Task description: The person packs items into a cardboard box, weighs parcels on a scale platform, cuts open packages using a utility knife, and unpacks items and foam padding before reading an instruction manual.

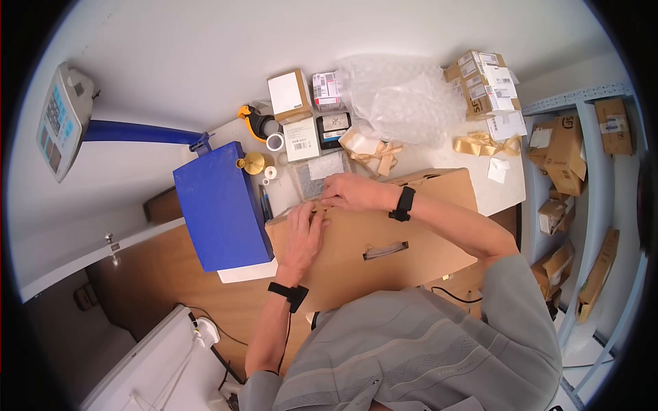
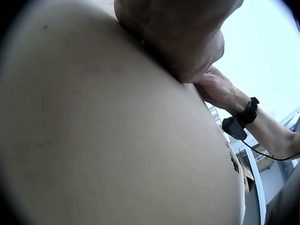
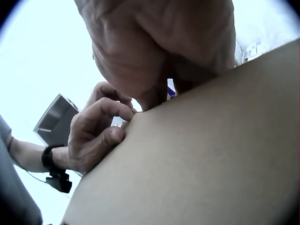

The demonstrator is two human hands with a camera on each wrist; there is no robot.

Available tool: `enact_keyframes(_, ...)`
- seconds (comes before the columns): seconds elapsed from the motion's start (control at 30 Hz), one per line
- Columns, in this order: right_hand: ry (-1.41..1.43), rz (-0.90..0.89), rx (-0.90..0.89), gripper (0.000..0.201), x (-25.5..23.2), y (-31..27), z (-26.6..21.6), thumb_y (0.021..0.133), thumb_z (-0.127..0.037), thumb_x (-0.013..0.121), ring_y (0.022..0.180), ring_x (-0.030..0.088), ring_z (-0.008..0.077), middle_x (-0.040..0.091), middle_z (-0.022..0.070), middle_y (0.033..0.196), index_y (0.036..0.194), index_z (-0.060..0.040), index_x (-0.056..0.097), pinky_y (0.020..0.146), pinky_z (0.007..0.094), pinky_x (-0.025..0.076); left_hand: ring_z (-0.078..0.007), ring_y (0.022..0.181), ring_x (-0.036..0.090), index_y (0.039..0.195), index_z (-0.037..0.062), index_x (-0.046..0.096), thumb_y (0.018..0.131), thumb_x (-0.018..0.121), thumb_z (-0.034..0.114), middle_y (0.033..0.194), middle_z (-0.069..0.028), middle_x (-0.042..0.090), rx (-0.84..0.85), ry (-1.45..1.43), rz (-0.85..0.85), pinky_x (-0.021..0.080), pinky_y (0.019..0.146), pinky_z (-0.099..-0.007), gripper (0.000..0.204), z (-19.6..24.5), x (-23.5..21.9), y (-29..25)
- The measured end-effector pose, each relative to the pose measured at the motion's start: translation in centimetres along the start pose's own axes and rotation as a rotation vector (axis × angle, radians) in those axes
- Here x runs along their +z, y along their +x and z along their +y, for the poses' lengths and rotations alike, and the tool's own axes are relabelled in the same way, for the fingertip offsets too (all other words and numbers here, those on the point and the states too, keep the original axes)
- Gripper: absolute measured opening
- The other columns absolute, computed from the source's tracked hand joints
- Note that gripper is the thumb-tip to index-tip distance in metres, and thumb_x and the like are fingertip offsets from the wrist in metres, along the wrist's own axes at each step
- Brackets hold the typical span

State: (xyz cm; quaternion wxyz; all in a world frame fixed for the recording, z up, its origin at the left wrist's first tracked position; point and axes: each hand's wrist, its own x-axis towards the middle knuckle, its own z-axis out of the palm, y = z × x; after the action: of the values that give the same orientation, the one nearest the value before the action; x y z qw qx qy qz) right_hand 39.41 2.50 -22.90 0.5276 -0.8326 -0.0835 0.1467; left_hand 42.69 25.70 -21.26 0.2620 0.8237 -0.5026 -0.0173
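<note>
A large brown cardboard box (image 1: 343,267) leans up close against the person's front, a handle slot (image 1: 385,251) cut in its broad side. At the box's upper left corner, the left hand (image 1: 303,236) grips the edge, its thumb on the near side and its fingers curled over, as the right wrist view shows. The right hand (image 1: 353,192) reaches across from the right, its fingertips pinching the same top edge beside the left hand. In the right wrist view the right palm (image 3: 159,42) looms over the edge and partly hides its own fingertips.
A blue box-like block (image 1: 223,209) stands left of the cardboard box. Behind lie a grey padded pack (image 1: 322,171), a tape dispenser (image 1: 255,123), small boxes (image 1: 289,96), bubble wrap (image 1: 404,99) and gold ribbon (image 1: 486,144). Shelves (image 1: 596,178) with parcels line the right side.
</note>
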Motion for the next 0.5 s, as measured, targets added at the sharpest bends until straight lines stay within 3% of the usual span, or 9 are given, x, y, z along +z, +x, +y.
enact_keyframes(0.33,-0.194,0.0,-0.106,0.022,-0.8,-0.2,-0.5,0.099,-0.023,0.065,0.098,0.065,0.0346,0.065,0.0134,0.104,0.106,-0.006,0.077,0.083,0.0443,0.053,-0.0376,0.109,0.058,0.111,-0.0009,0.064,0.089,0.075,0.011,0.119,-0.0173,0.058,-0.023,-0.087,-0.039,0.052,0.091,-0.0465,0.028,-0.2,-0.3,0.5)
enact_keyframes(0.5,-0.062,0.014,-0.046,0.022,-0.2,0.0,0.4,0.099,-0.024,0.067,0.091,0.065,0.0354,0.064,0.0141,0.098,0.102,-0.0053,0.077,0.078,0.0454,0.052,-0.0383,0.109,0.057,0.111,-0.0008,0.063,0.087,0.076,0.009,0.116,-0.0168,0.058,-0.017,-0.078,-0.018,0.052,0.09,-0.0463,0.029,0.2,-0.9,0.9)
